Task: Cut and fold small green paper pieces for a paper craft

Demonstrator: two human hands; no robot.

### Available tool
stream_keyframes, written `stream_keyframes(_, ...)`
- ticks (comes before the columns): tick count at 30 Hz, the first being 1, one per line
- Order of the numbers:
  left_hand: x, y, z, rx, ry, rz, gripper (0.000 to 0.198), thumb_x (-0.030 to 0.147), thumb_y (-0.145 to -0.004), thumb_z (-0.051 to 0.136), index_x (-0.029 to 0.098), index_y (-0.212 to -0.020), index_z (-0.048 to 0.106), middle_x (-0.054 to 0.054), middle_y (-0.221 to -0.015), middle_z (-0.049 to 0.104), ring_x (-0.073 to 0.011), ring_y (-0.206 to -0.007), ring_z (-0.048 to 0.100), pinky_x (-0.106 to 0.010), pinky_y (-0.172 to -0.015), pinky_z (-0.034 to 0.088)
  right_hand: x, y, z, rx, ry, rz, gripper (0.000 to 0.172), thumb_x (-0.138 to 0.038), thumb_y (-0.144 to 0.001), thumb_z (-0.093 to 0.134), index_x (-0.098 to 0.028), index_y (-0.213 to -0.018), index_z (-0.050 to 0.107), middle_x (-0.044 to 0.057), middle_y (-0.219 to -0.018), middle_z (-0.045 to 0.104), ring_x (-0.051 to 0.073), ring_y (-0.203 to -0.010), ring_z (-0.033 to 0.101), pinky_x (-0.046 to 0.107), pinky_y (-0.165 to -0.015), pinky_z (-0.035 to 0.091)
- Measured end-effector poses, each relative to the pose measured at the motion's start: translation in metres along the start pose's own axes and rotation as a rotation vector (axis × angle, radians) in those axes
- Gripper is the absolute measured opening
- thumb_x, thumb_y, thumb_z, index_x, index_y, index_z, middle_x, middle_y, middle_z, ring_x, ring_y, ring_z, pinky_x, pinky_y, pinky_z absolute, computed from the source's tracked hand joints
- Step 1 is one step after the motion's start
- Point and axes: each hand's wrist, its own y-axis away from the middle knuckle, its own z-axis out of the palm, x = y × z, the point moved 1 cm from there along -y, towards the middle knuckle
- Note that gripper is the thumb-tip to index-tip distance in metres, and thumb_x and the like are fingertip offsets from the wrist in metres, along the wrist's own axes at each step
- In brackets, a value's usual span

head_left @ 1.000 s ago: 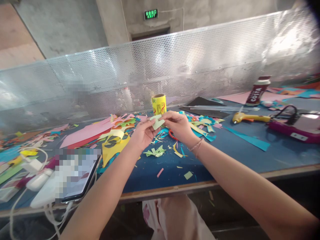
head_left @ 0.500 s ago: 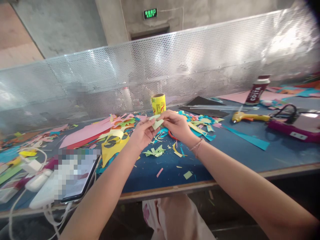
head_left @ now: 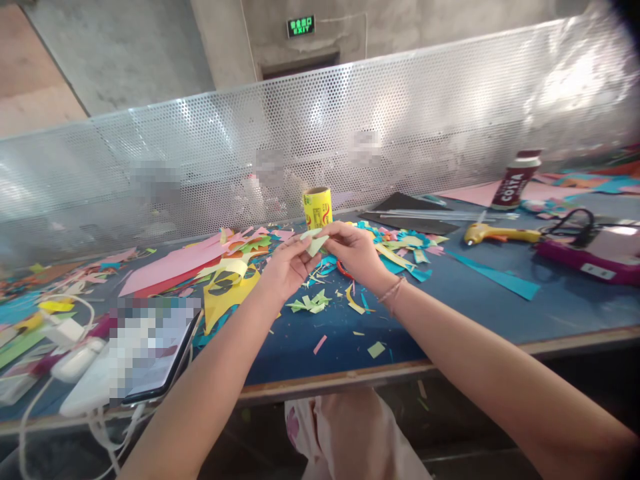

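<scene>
One green paper (head_left: 316,245) points one corner down — left hand (head_left: 286,268) and right hand (head_left: 357,252) clamped on it.

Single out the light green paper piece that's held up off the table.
The folded green piece, pinched between the left hand and the right hand. Unlike it, the spiky green cluster and small green scrap lie on the table.
</scene>
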Motion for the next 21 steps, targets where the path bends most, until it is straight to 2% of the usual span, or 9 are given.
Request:
stream_keyframes(9, 0.0007, 0.0022, 0.0031, -0.012, 0.011, -0.008, 0.006, 0.007, -0.068, 0.063, 0.013, -0.069, 0.061, -0.003, -0.071, 0.066, -0.009, -0.061, 0.062, -0.019, -0.061, 0.052, -0.0023, 0.0004, -0.0007, 0.059, 0.001, -0.036, 0.005, -0.014, -0.069, 0.059, -0.019, -0.071, 0.06, -0.001, -0.072, 0.058, 0.011, -0.069, 0.055, 0.027, -0.065, 0.045)
stream_keyframes(15, 0.0001, -0.0003, 0.0008, -0.019, 0.003, -0.014, 0.007, 0.007, -0.067, 0.063, 0.013, -0.071, 0.062, -0.003, -0.073, 0.067, -0.009, -0.063, 0.062, -0.019, -0.062, 0.053, -0.003, 0.002, 0.0016, 0.081, -0.072, 0.043, 0.005, -0.015, -0.066, 0.061, -0.019, -0.069, 0.058, -0.003, -0.065, 0.057, 0.009, -0.059, 0.053, 0.027, -0.059, 0.044)
stream_keyframes(21, -0.0003, 0.0, 0.0009, -0.027, 0.009, 0.001, 0.006, 0.008, -0.069, 0.061, 0.013, -0.072, 0.062, -0.004, -0.073, 0.067, -0.0101, -0.064, 0.063, -0.021, -0.063, 0.053, -0.0003, 0.0008, 0.0011, 0.118, -0.13, 0.06, 0.008, -0.015, -0.064, 0.064, -0.019, -0.069, 0.059, -0.003, -0.064, 0.058, 0.009, -0.06, 0.053, 0.026, -0.058, 0.043)
